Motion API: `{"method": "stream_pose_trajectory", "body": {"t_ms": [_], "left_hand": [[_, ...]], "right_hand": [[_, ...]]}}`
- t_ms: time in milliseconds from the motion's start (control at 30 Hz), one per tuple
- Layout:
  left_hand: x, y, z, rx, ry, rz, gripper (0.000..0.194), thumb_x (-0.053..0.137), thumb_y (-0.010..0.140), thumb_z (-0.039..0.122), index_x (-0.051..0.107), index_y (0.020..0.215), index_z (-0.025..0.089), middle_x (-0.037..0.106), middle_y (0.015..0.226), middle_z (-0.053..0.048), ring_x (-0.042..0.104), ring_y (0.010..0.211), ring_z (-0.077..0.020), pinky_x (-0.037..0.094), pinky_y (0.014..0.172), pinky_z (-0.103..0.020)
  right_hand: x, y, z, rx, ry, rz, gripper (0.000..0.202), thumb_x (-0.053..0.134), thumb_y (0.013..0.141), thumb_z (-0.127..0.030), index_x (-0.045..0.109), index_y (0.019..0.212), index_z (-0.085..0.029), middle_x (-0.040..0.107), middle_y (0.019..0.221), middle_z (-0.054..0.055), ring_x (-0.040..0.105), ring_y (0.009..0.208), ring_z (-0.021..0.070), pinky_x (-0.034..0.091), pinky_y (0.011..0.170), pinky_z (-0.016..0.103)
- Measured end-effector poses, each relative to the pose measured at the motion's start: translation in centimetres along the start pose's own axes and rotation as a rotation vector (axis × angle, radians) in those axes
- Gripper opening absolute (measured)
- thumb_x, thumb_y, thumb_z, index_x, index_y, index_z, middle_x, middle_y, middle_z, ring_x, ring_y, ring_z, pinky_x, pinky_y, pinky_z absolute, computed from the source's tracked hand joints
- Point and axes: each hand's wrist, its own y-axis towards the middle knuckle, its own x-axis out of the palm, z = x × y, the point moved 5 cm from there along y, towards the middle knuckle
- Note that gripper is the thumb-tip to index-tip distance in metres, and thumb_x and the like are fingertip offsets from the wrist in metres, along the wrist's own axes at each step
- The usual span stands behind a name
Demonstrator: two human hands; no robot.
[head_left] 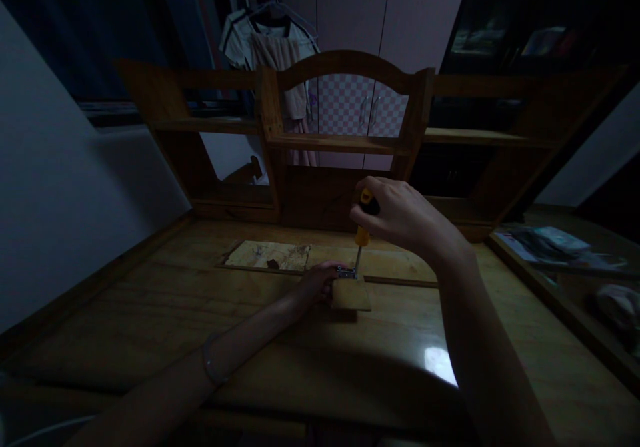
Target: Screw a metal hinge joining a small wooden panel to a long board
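My right hand (387, 210) grips a screwdriver (363, 236) with a yellow and black handle, held nearly upright. The shaft points down and its tip meets a small metal hinge (347, 272). Just below the hinge is a small wooden board (351, 295), raised a little over the desk. My left hand (323, 283) is closed around the left edge of the board, with its fingers beside the hinge. Some of the left fingers are hidden under the board.
The wooden desk top (200, 314) has a long recess with a worn, pale patch (270, 255). Behind it stands a wooden shelf unit (340, 143). Papers and plastic (560, 242) lie at the right. Clothes (275, 44) hang behind the shelf.
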Motion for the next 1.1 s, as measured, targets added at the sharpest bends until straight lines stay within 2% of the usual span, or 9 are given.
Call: {"method": "stream_pose_trajectory", "body": {"t_ms": [267,467,633,833,1100], "left_hand": [[0.09,-0.18,0.23,0.029,0.032,0.007,0.045,0.059,0.079,0.035,0.064,0.121,0.020,0.069,0.102,-0.007,0.060,0.070,-0.0135,0.043,0.055,-0.019],[-0.04,0.06,-0.03,-0.005,0.027,0.013,0.044,0.057,0.078,0.031,0.064,0.121,0.020,0.067,0.094,-0.005,0.053,0.058,-0.0096,0.038,0.050,-0.019],[-0.01,-0.10,0.09,0.020,-0.003,0.013,0.044,0.059,0.078,0.031,0.064,0.120,0.020,0.067,0.098,-0.006,0.059,0.066,-0.0120,0.044,0.055,-0.020],[-0.11,0.18,-0.24,0.027,0.005,0.010,0.046,0.058,0.076,0.029,0.063,0.121,0.019,0.066,0.094,-0.006,0.056,0.062,-0.0108,0.042,0.052,-0.019],[-0.01,-0.17,-0.10,0.027,-0.011,0.001,0.046,0.059,0.077,0.030,0.063,0.122,0.020,0.067,0.099,-0.007,0.061,0.068,-0.0130,0.046,0.055,-0.021]], "right_hand": [[0.10,0.03,0.23,0.005,0.010,-0.012,0.033,0.050,0.090,-0.038,0.059,0.113,-0.016,0.069,0.102,0.012,0.065,0.096,0.0251,0.044,0.083,0.033],[0.06,0.06,0.28,0.007,0.002,-0.014,0.033,0.051,0.089,-0.036,0.059,0.114,-0.016,0.070,0.102,0.012,0.065,0.096,0.0257,0.043,0.082,0.033],[0.03,0.00,0.24,0.013,-0.005,-0.018,0.032,0.050,0.089,-0.036,0.060,0.113,-0.016,0.070,0.099,0.011,0.066,0.094,0.0257,0.044,0.081,0.033],[-0.03,-0.01,0.22,0.008,-0.013,-0.009,0.033,0.049,0.090,-0.035,0.060,0.114,-0.015,0.070,0.099,0.012,0.066,0.095,0.0262,0.044,0.081,0.033],[0.09,0.09,0.42,0.011,-0.004,-0.012,0.033,0.050,0.089,-0.036,0.059,0.114,-0.016,0.070,0.100,0.012,0.066,0.095,0.0259,0.044,0.080,0.033]]}}
